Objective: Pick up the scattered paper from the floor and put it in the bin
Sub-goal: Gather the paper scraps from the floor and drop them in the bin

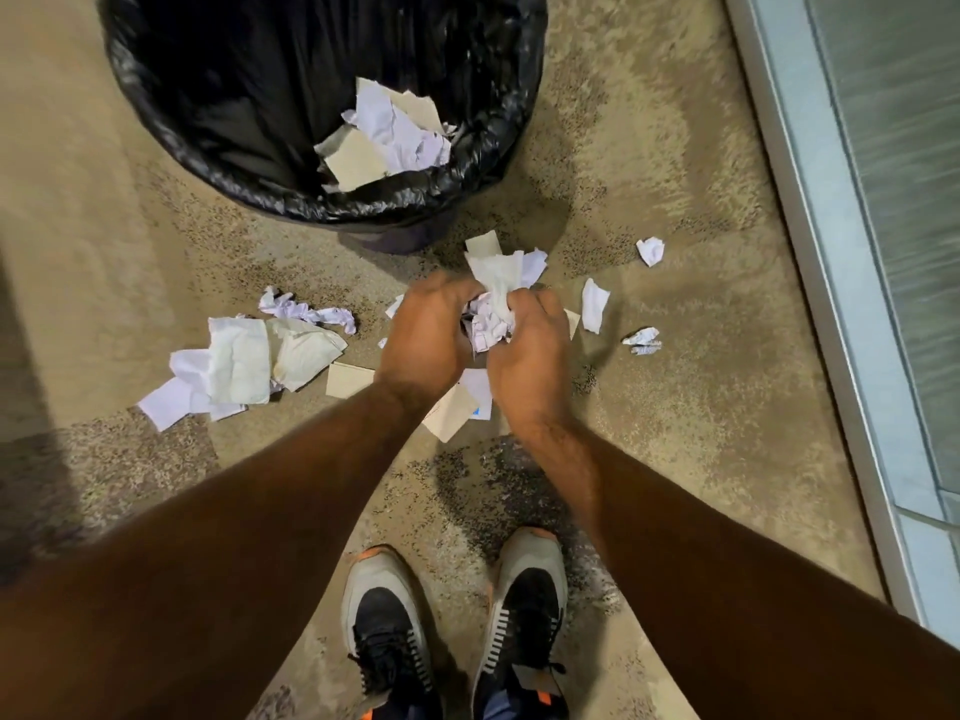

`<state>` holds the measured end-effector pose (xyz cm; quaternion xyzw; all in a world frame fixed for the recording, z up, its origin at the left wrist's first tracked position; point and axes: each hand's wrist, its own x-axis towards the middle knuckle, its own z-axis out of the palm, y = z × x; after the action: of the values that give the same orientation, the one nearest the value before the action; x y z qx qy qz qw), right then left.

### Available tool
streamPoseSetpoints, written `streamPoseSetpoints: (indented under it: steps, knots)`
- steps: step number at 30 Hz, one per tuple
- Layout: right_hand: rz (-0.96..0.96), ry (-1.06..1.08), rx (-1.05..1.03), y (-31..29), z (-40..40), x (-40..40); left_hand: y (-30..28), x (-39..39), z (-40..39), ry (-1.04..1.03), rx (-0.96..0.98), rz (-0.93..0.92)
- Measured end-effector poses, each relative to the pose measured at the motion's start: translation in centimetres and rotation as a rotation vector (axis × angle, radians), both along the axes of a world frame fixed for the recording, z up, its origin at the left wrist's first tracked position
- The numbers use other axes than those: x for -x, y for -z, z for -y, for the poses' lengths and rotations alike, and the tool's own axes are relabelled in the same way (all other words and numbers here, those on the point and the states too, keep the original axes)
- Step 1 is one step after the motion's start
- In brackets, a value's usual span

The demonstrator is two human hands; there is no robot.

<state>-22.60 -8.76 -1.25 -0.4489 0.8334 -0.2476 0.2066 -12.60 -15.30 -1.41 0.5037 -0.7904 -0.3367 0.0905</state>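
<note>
1. Nearest the camera, two shoes (452, 636) are planted on the speckled carpet floor (675, 433), toes pointing toward the bin.

2. Just beyond the toes, flat sheets (457, 413) are seen lying on the floor under the wrists, partly hidden by the forearms.

3. Above these, a bundle of crumpled paper (493, 298) is held between both hands. The left hand (426, 330) is curled round its left side and the right hand (530, 356) is closed round its right side, so the grip of each hand is pressed onto the paper. Loose ends stick out past the fingertips.

4. To the left, a pile of sheets (244, 366) and a twisted strip (306, 311) are left on the floor. To the right, three small scraps (595, 304) lie well apart from each other.

5. Farthest off, the bin (249, 194), lined with a black bag, is seen with some paper (389, 132) already inside, against its near wall.

6. Risks, as judged from here:
- The projecting ends are not enclosed, so pieces could be shed as the bundle is lifted to the rim.
- The bag's edge is slack and folded over the rim; paper released too low could be caught on it and dropped outside.
- The small scraps on the right could be overlooked, being far from the main piles.
</note>
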Motion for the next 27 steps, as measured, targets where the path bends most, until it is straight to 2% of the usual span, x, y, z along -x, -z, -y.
streamPoseSetpoints:
  steps: [6, 11, 13, 16, 21, 27]
  knots:
    - [-0.046, 0.051, 0.159, -6.8, 0.9, 0.4, -6.5, 0.3, 1.6, -0.009, 0.136, -0.022]
    - [0.056, 0.053, 0.189, -12.4, 2.5, 0.8, -12.5, 0.3, 3.0, 0.021, 0.22, -0.069]
    - [0.106, 0.052, 0.275, -14.1, 3.5, 0.7, -14.8, 0.2, 3.9, 0.029, 0.253, -0.08]
    - [0.068, 0.029, 0.255, -16.1, 5.5, 0.4, -17.4, -0.2, 5.9, 0.042, 0.284, -0.116]
    - [0.095, 0.004, 0.27, -17.6, 10.6, -0.8, -18.1, -1.7, 10.5, -0.015, 0.331, -0.049]
    - [0.179, -0.119, 0.124, -16.8, 14.5, -1.6, -18.0, -3.0, 13.6, -0.046, 0.247, 0.039]
